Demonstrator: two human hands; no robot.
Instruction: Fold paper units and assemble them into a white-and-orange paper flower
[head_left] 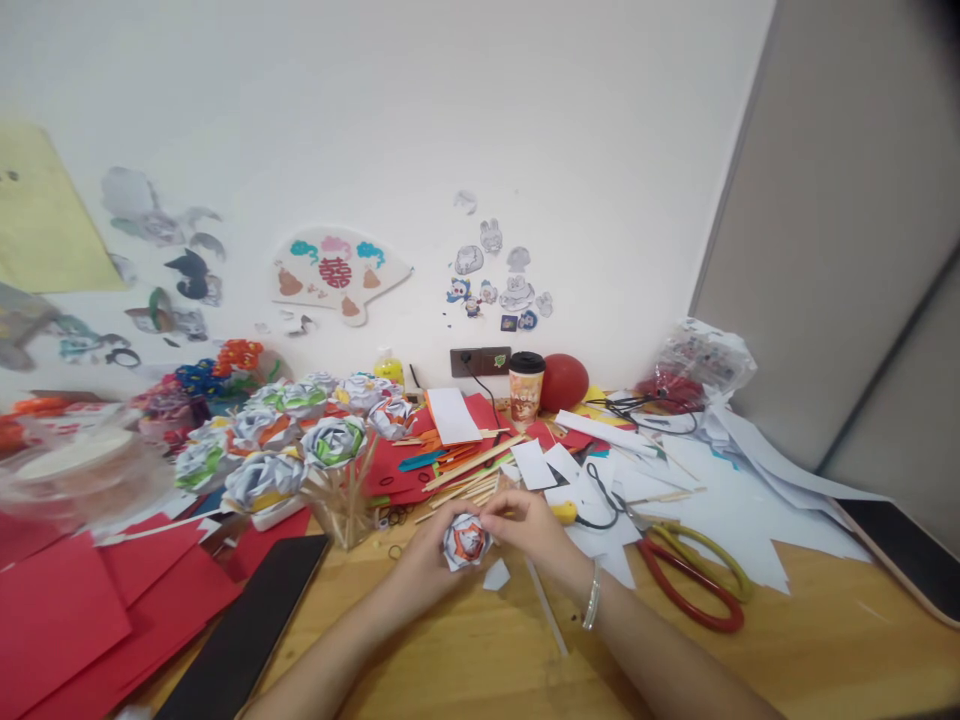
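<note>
My left hand (433, 553) is closed round a small paper flower (468, 542) with white outer petals and an orange middle. On its right side, my right hand (523, 522) pinches at the flower's edge with thumb and forefinger; whether a petal or something else is between them is too small to tell. Just below the flower, a small white paper scrap (496, 575) lies on the wooden table (442, 660). A thin pale stick (547, 607) lies under my right wrist. Finished-looking paper flowers (335, 441) in white, green and orange stand in a bunch to the left.
Red-and-yellow-handled scissors (690, 580) lie right of my right arm. Red paper sheets (60, 610) and a black flat object (251, 625) are at left. Behind are wooden sticks (469, 488), a lidded paper cup (526, 390), a red balloon (565, 382) and white paper (712, 510).
</note>
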